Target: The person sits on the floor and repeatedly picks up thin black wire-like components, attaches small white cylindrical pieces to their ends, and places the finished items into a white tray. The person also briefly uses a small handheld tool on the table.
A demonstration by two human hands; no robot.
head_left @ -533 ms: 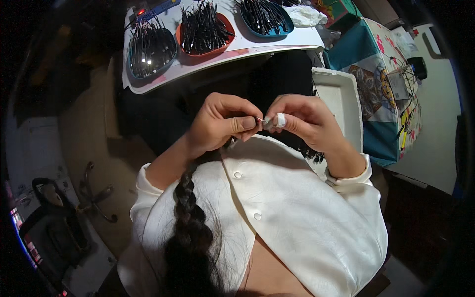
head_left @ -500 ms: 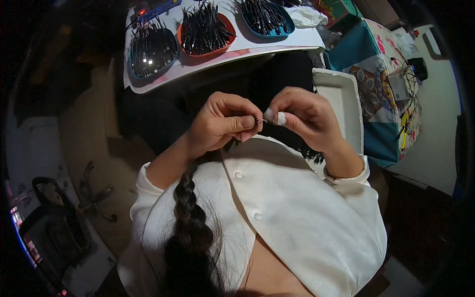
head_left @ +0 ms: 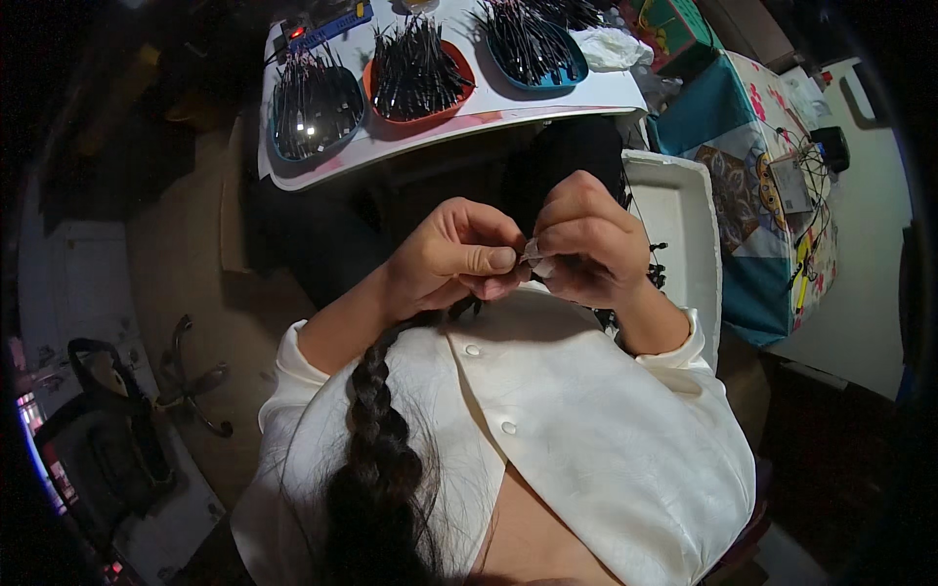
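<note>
My left hand pinches a thin wire end between thumb and forefinger, in front of my chest. The rest of that wire is mostly hidden by my fingers. Against the wire's tip, my right hand is closed, its fingers curled tightly together. Whitish wrapping shows at the right fingertips, right beside the left thumb. Both hands nearly touch. Black cables with connectors fill a blue tray, an orange tray and a teal tray on the table beyond.
The white table has a rounded near edge. A white foam box stands at right, black cable pieces hanging by it. Farther right, a cloth-covered stand carries a device with tangled wires. Crumpled white tissue lies near the teal tray.
My right fingers have closed over the bare wire ends that showed between the hands earlier. The left hand keeps its pinch. The view has shifted slightly.
</note>
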